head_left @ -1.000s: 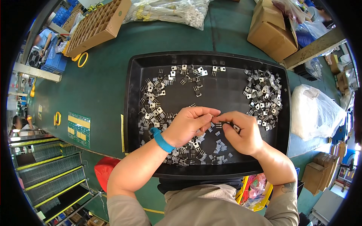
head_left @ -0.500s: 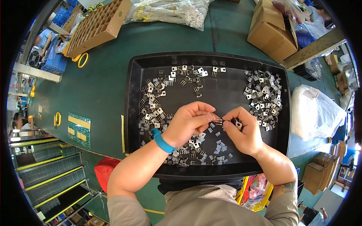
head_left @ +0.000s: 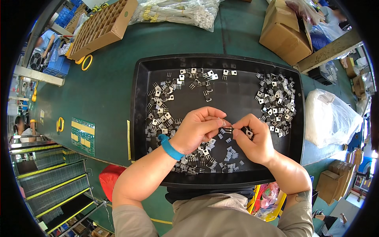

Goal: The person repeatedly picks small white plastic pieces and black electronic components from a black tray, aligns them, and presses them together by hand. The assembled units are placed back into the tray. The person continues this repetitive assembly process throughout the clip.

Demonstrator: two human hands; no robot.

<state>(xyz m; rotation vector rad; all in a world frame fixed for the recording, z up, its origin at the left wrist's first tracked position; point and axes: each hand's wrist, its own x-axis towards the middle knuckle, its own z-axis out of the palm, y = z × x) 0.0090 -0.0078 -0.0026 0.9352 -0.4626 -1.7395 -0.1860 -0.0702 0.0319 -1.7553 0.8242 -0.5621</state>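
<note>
Head view: vs a second ago, the fingertips have parted a bit. Right hand (head_left: 256,140) sits slightly further from the left hand (head_left: 197,130), and the metal legs of a three-legged part (head_left: 227,130) now show in the gap. Vs half a second ago, near identical.

Pose: both forearms come up from the lower edge, hands angled inward over the black tray (head_left: 233,94), fingertips almost meeting. Left hand has a blue wristband (head_left: 171,148) behind it, fingers curled, thumb and index pinched on a small pale piece (head_left: 224,123); too small here to tell its kind. Right thumb and index are closed on the three-legged part, legs pointing at the left fingertips. A second part with a pale holed tab (head_left: 249,134) shows by the right hand's curled fingers.

Around the fingers: a pile of three-legged parts (head_left: 275,104) lies beyond the right fingers, to their right. Another heap (head_left: 160,102) is past the left fingers, up and to their left. Small grey pieces (head_left: 231,153) are scattered below the fingertips, toward the body. Few loose parts (head_left: 207,96) lie ahead of the fingertips.
</note>
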